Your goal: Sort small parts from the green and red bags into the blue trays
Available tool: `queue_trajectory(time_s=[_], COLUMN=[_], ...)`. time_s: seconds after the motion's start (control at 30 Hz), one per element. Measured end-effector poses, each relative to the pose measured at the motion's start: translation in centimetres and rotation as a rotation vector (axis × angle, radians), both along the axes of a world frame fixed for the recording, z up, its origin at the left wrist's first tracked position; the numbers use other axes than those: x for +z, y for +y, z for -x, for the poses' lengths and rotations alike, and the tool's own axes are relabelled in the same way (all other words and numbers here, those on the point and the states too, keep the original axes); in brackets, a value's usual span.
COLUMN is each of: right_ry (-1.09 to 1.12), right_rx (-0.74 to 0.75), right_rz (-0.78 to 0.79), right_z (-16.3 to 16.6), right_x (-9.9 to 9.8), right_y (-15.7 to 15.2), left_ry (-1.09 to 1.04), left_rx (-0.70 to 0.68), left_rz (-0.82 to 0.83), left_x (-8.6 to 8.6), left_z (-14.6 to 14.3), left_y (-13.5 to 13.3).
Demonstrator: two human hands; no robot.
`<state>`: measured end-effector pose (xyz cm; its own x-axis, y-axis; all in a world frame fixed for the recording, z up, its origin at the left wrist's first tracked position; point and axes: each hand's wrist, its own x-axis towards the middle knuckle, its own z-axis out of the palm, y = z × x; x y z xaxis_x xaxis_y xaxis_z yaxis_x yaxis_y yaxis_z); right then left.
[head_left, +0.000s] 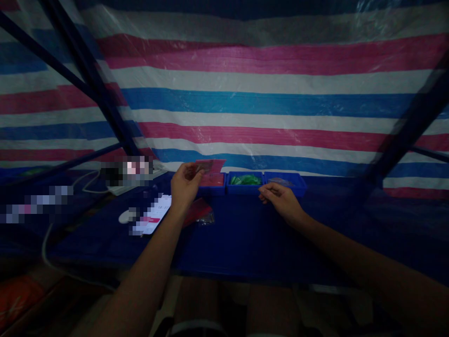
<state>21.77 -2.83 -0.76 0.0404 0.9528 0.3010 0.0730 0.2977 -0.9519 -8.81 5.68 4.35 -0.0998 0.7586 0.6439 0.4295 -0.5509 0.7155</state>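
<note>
My left hand [184,187] pinches a small red plastic bag [215,165] by its clear-looking end, just above the left blue bin [213,190]. More red plastic [213,179] lies inside that bin. The middle blue bin [242,189] contains bright green plastic bags [245,179]. In the right blue bin [299,185] there is thin clear or greyish plastic. My right hand [282,202] is in front of the middle and right bins, its fingers curled together; what they hold, if anything, is hidden. On the table below my left hand lie another red bag [198,209] and a clear bag [206,219].
A lit phone [156,217] and a white rounded object [126,216] rest on the blue table [245,248] to the left. Farther left are a white power strip [122,187] and cables. Striped sheeting [263,103] hangs behind, with dark metal posts on both sides.
</note>
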Motion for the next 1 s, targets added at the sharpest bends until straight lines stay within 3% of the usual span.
queue_trajectory(time_s=[0.13,0.23,0.37,0.57,0.77,0.9,1.0], right_ry=[-0.015,-0.042,-0.056,-0.076,-0.079,-0.091,-0.094], right_rx=[0.002,0.000,0.010,0.025,0.035,0.027,0.030], right_rz=[0.003,0.007,0.020,0.005,0.009,0.007,0.007], right_z=[0.0,0.0,0.1,0.2,0.1,0.1,0.2], right_x=[0.0,0.2,0.2,0.1,0.1,0.1,0.1], right_y=[-0.1,-0.1,-0.2,-0.1,-0.1,-0.2,-0.2], left_ry=[0.297,0.446,0.468,0.419,0.520,0.626,0.739], left_rx=[-0.096,-0.008,0.062,0.126,0.107,0.147,0.034], left_rz=[0.085,0.037,0.015,0.110,0.056,-0.065,-0.116], left_x=[0.2,-0.5,-1.3,-1.7,-1.7,-1.4,-1.4], left_z=[2.3,3.1,3.6,3.1,2.1,1.3,0.1], left_y=[1.6,2.3,2.8,2.8,2.1,1.1,0.1])
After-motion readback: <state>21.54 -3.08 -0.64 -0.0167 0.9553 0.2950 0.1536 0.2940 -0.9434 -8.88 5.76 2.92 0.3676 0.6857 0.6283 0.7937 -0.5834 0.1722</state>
